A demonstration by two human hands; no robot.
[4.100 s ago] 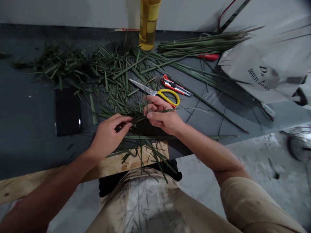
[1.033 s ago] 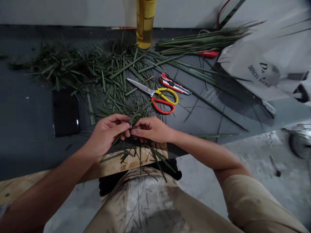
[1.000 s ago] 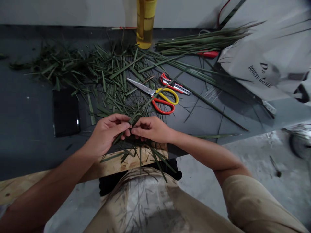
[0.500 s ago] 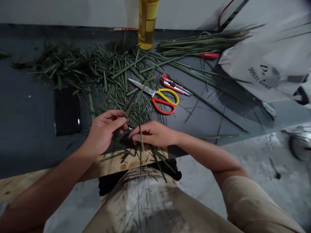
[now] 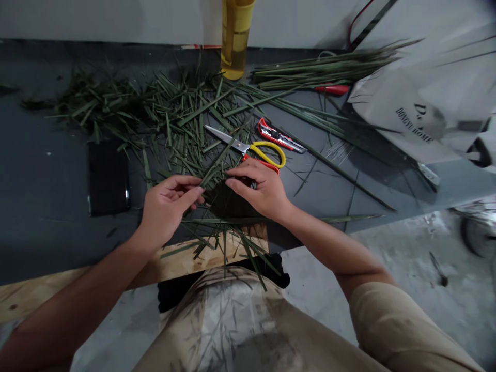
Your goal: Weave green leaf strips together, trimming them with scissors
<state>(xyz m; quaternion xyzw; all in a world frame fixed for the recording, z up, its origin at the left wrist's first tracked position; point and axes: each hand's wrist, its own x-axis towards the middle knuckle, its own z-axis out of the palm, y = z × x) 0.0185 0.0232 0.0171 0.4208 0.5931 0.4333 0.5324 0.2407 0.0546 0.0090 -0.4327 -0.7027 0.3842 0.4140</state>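
My left hand (image 5: 172, 204) is closed, with thumb and fingers pinching green leaf strips (image 5: 217, 164) that slant up to the right over the scissors' blades. Just to the right, my right hand (image 5: 260, 188) has its thumb and forefinger drawn close together at the strips, seemingly on a thin leaf strip; its other fingers curl under and are partly hidden. The scissors (image 5: 267, 150), with one yellow and one red handle, lie behind my right hand, which covers part of the red handle. A red utility knife (image 5: 279, 136) rests beside them.
Cut leaf pieces (image 5: 127, 106) heap across the grey table (image 5: 50, 206). A black phone (image 5: 108, 178) lies left. Behind stand a yellow bottle (image 5: 233, 46) and a bundle of long leaves (image 5: 318, 70). A white bag (image 5: 422, 113) is at right; a wooden board (image 5: 186, 257) lines the front edge.
My right hand has moved up and away from me, from below the strips to beside the scissors' red handle. The strip hanging before it no longer hangs there. My left hand holds its place.
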